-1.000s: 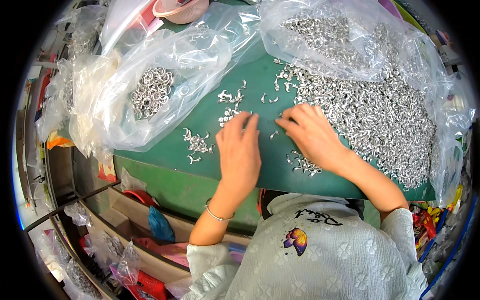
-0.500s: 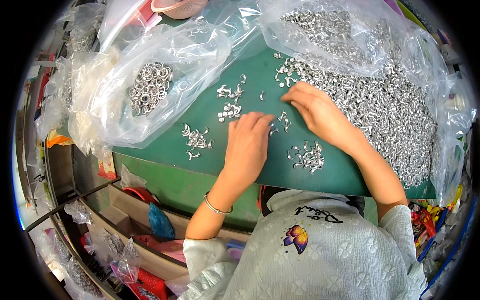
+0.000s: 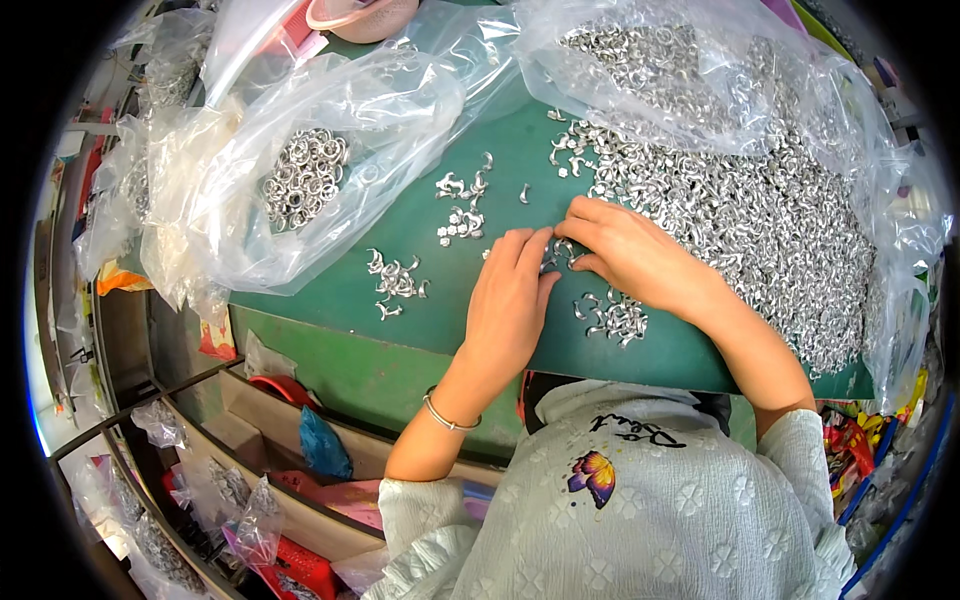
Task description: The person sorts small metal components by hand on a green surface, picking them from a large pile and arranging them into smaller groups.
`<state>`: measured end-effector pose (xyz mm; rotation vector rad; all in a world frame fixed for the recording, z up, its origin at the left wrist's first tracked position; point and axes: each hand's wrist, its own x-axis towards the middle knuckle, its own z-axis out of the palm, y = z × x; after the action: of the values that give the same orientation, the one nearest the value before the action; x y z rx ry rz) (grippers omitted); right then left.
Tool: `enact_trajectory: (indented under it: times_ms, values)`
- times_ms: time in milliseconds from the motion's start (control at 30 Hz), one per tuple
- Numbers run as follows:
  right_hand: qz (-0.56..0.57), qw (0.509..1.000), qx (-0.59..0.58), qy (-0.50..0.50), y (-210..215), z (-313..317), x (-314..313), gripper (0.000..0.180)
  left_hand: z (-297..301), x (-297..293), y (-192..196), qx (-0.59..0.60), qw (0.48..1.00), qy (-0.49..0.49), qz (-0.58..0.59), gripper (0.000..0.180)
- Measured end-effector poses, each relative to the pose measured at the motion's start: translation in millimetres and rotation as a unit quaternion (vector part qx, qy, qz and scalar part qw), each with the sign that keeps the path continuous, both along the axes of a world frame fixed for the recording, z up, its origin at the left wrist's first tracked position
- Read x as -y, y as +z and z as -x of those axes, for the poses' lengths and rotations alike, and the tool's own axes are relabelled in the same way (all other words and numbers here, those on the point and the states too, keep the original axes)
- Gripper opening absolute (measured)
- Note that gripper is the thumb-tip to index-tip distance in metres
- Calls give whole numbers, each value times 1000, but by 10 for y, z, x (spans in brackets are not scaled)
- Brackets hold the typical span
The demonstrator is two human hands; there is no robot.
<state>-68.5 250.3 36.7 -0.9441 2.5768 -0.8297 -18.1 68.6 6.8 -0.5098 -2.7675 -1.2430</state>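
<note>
- Left hand (image 3: 510, 300) lies flat on the green counter (image 3: 400, 340), fingers together, tips touching small silver metal pieces (image 3: 556, 252)
- Right hand (image 3: 630, 255) meets it from 3 o'clock, its grip pinching those pieces
- Big heap of metal parts (image 3: 780, 220) at 2 o'clock
- Clear bag of rings (image 3: 300, 180) at 10 o'clock

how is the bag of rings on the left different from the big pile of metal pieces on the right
The bag of rings holds a small cluster of round rings; the pile of metal pieces is far larger, and its pieces look curved rather than round. The rings sit fully inside clear plastic, while the pile spills from its bag onto the green table. Both are silvery metal.
</note>
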Motion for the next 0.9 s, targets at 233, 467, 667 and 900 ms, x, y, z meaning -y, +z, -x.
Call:
enact_trajectory:
  times_ms: [233,467,667,900]
  values:
    - [10,998,61,-2,-3,-11,31,32,-50,33,26,28,999,21,-9,55]
    - [32,999,21,-27,13,-56,-122,25,-69,66,74,-27,1000,3,11,49]
    - [-4,1000,-16,-1,-25,-106,-87,17,-6,20,71,-29,996,-38,72,43]
    - [-9,999,-1,43,97,-71,-315,11,-57,81,115,-11,999,-16,51,42]
